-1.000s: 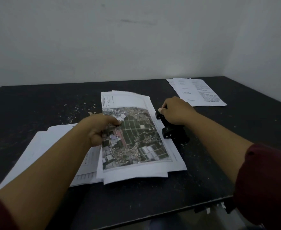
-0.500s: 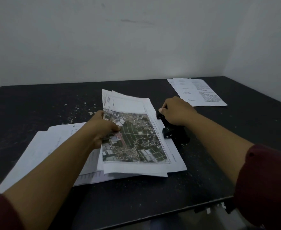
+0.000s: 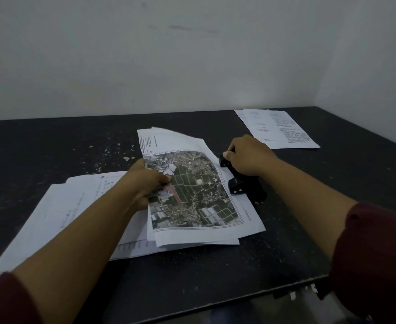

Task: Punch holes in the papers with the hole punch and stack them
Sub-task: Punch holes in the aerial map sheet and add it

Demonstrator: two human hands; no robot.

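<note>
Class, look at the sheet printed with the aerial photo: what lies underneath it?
Under the aerial photo sheet, more white sheets stick out at its near and far edges, overlapping the left paper pile. Their print is covered. The left hand grips its left edge.

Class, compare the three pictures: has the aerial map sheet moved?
Yes. The aerial map sheet, gripped by the left hand, has lifted at its left edge and turned slightly, judged against the still hole punch.

Map sheet lifting
The left hand (image 3: 145,183) has raised the map sheet's (image 3: 192,190) left edge higher, bowing its far end.
</note>
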